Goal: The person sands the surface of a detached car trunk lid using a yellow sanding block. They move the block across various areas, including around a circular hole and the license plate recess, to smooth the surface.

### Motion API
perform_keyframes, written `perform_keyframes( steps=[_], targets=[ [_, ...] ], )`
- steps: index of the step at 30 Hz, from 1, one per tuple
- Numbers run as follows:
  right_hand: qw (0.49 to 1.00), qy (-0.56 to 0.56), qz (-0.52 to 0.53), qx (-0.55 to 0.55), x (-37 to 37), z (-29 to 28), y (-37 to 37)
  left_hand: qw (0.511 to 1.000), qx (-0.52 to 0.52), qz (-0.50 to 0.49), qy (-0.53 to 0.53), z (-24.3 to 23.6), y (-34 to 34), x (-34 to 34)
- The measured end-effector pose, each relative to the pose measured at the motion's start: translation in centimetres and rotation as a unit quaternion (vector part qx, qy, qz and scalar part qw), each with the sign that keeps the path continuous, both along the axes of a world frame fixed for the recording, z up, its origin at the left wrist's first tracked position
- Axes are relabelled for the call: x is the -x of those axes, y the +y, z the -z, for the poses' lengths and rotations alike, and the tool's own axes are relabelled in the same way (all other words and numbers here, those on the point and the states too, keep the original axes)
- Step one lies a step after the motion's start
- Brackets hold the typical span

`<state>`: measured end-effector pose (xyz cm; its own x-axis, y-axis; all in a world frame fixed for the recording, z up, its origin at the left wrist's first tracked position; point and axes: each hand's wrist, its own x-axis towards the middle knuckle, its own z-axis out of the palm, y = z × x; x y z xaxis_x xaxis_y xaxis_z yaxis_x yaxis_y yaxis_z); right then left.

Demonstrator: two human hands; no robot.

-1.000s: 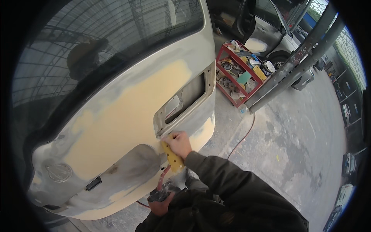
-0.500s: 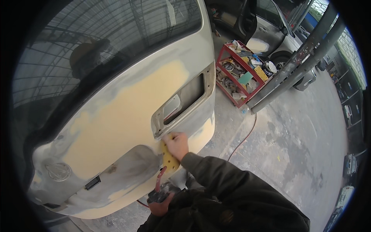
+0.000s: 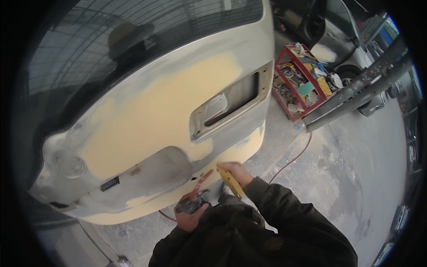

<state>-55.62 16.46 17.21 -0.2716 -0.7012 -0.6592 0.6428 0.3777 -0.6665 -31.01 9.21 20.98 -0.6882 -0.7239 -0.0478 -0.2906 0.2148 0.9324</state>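
Observation:
A pale car tailgate (image 3: pixel 147 120) with broad cream filler patches and grey sanded areas stands in front of me. My right hand (image 3: pixel 238 172) is closed around the upper end of a yellow sanding block (image 3: pixel 231 184), held edge-on and apart from the panel. Holes dot the block's yellow face. Lower and to the left, my left hand (image 3: pixel 189 219) grips a dark air tool (image 3: pixel 190 204) with a long red part (image 3: pixel 202 183) sticking up from it. The tool's underside is hidden. An oblong opening (image 3: pixel 242 95) with bare metal edges lies in the tailgate beyond my right hand.
A red tool cart (image 3: pixel 284 100) crowded with supplies stands at the far right, beside slanting grey posts (image 3: pixel 356 95). A red hose (image 3: pixel 296 158) crosses the concrete floor (image 3: pixel 329 178). Another car (image 3: pixel 347 49) is parked behind the cart.
My right hand has drawn the sanding block off the panel below the opening, moving right and nearer to me. The block has turned edge-on. My left hand still holds the tool, now tilted differently.

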Motion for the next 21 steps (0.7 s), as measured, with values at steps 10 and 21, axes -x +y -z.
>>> perform_keyframes(
  steps=[10, 21],
  targets=[
    [0.949, 0.143, -0.172, 0.221, -5.8, 2.0, 4.1, 0.998, -0.051, 0.002, 0.026, -0.6, 1.5, 2.4],
    [0.967, 0.106, 0.052, 0.227, -3.8, -2.2, -2.8, 0.958, -0.127, -0.253, 0.040, 1.2, 2.7, 2.2]
  ],
)
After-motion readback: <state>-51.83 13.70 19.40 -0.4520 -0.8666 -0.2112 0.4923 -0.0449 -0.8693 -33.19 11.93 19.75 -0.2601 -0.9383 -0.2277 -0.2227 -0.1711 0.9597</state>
